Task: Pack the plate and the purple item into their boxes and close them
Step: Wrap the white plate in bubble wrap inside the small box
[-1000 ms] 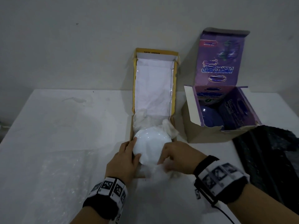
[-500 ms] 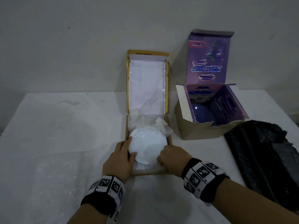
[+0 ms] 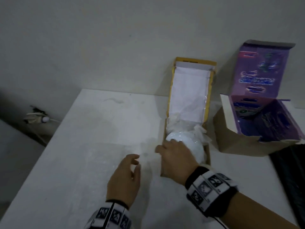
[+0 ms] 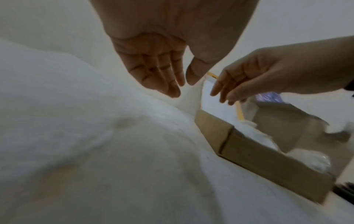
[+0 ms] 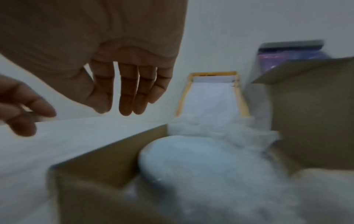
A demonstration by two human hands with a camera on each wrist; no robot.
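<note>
Both hands have come off the plate (image 3: 189,142) since half a second ago, when they were cupping it from either side. It now sits in the yellow box (image 3: 208,152) on crumpled white paper (image 3: 200,131), at 1 o'clock from the right hand (image 3: 175,160).

Left hand (image 3: 124,177): pulled back to 9 o'clock of the box, over the table (image 3: 66,162), fingers loosely spread, holding nothing. Right hand: hovers over the box's near-left corner, fingers straight and relaxed, empty; the right wrist view shows a gap between the fingers (image 5: 126,98) and the box wall.

The head camera has also swung left, so the boxes now sit at the right of the frame.

My read: plate placement is done. The lid (image 3: 189,90) stands upright at 12 o'clock, so closing is the next step on this box.

Purple box (image 3: 244,138) at 3 o'clock of the yellow one, flaps open. The purple item isn't visible in it from this angle, so I can't tell if it's inside. Black bag (image 3: 290,179) at the far right edge.
</note>
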